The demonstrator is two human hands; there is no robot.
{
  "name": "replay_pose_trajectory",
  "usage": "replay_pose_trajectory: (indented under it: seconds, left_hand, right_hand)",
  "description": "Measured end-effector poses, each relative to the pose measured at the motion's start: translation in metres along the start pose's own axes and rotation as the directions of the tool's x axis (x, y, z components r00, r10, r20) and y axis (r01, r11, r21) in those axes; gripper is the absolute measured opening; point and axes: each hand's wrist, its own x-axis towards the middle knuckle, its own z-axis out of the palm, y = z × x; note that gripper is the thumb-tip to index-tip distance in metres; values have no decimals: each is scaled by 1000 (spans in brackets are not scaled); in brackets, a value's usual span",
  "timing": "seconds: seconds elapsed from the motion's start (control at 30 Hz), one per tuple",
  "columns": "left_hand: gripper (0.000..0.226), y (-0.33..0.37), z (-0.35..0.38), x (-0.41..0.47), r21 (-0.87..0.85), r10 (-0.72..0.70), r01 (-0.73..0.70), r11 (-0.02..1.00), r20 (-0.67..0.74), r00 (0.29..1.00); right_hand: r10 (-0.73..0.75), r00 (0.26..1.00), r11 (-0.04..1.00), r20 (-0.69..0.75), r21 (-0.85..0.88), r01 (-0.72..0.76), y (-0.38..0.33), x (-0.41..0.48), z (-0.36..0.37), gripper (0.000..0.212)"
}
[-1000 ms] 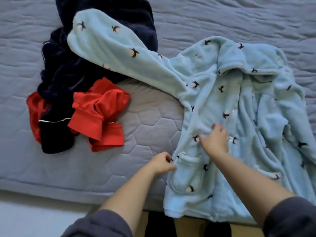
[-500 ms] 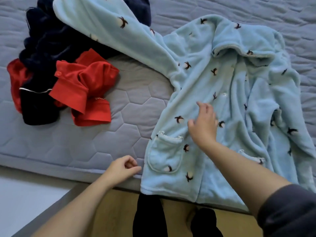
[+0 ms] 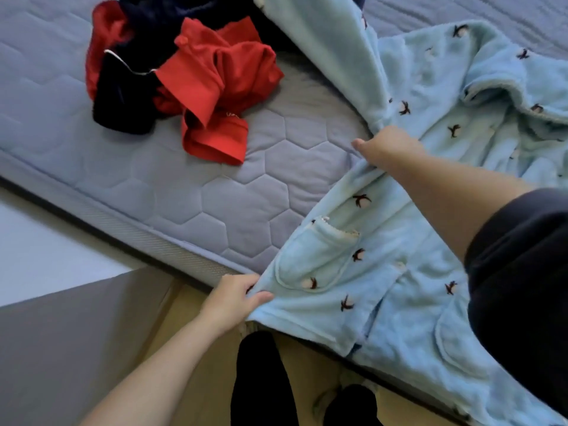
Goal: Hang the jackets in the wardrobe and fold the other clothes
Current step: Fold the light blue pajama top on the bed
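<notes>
Half a second ago the left hand [image 3: 233, 298] hung free and the right hand [image 3: 388, 146] lay flat. Now each grip is clamped on the fleece robe [image 3: 415, 241], the left at the hem corner, the right under the sleeve, probably ready for a first fold. The robe sprawls front-up on the bed [image 3: 215, 179] at 3 o'clock, pale blue, bird-printed and rumpled.
</notes>
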Motion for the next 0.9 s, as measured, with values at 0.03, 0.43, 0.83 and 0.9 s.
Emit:
replay_pose_trajectory:
  seconds: [0.03, 0.43, 0.83, 0.9]
  left_hand:
    - [35, 1, 1, 1, 49, 3, -3, 999, -5, 1000]
    - [34, 21, -42, 33, 210, -317, 238, 948, 568, 760]
    - [11, 195, -73, 198, 193, 276, -219, 956, -352, 894]
    - [12, 222, -74, 233, 543, 708, -487, 684, -334, 623]
  right_hand:
    - [43, 999, 995, 19, 87, -45, -1, 3, 1, 29]
    - [-475, 877, 874, -70, 76, 479, -11, 9, 10, 52]
    - [-80, 952, 980, -294, 151, 129, 70, 56, -10, 57]
    - [-73, 947, 994, -313, 59, 97, 94, 75, -23, 60]
